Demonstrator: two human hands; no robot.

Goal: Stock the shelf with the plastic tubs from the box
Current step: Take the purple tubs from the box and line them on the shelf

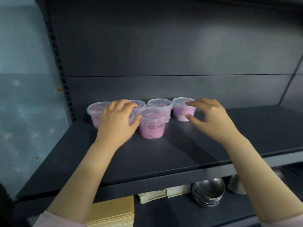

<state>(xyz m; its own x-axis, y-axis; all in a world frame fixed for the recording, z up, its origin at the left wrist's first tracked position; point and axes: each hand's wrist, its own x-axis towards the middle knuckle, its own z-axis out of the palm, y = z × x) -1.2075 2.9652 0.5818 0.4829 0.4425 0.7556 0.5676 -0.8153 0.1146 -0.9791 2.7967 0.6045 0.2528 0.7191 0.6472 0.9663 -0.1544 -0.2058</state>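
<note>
Several clear plastic tubs with pink filling stand in two rows at the back left of the dark shelf (164, 153). My left hand (118, 118) lies over a front-row tub (132, 117), fingers curled over its lid and thumb on its side, so the tub is mostly hidden. Beside it stands another front tub (152, 123). My right hand (211, 115) is at the rightmost back tub (180, 110). Its forefinger tip touches the lid rim, its thumb tip touches the lower wall, and the fingers are spread. The box is out of view.
The shelf's right half and front strip are bare. A slotted upright (62, 74) bounds the left side. On the shelf below lie stacked metal bowls (208, 192), a yellow paper stack (113, 212) and wrapped packs (152, 195).
</note>
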